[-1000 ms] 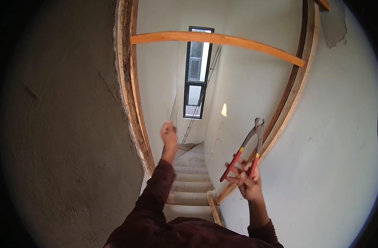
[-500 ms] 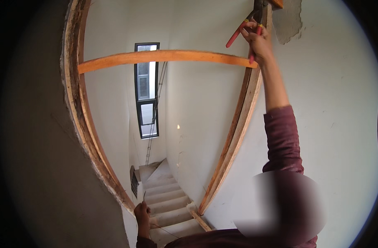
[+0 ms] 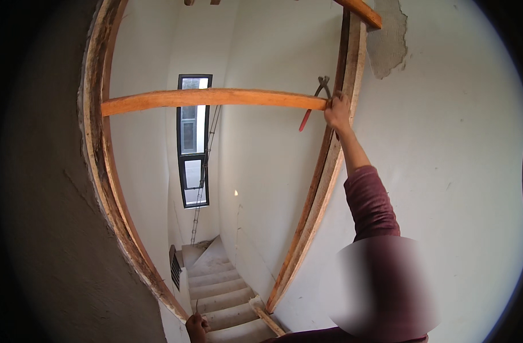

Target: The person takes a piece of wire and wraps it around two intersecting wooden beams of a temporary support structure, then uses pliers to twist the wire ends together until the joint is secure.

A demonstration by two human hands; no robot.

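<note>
My right hand [image 3: 338, 112] is raised at the right end of an orange-brown wooden crossbar [image 3: 215, 97], fingers closed around red-handled pliers [image 3: 305, 120]. The pliers' metal jaws point up above the bar, and one red handle hangs below it; the other is mostly hidden by my hand. Whether my fingers also grip the bar cannot be made out. The bar spans the opening between the left wooden post [image 3: 95, 137] and the right wooden post [image 3: 315, 211]. Low at the left post's foot, my left hand [image 3: 197, 327] is closed on a thin dark wire [image 3: 197, 307] sticking up from it.
Concrete stairs [image 3: 215, 280] drop away beyond the frame toward a tall dark-framed window [image 3: 194, 143]. A wooden strip [image 3: 268, 320] lies at the stair's right edge. Another timber piece [image 3: 361, 12] meets the right post higher up, beside rough plaster [image 3: 390, 46].
My right hand has come down the right post with the pliers, from above the crossbar to its right end. The view has tilted up slightly; my left hand still holds the wire.
</note>
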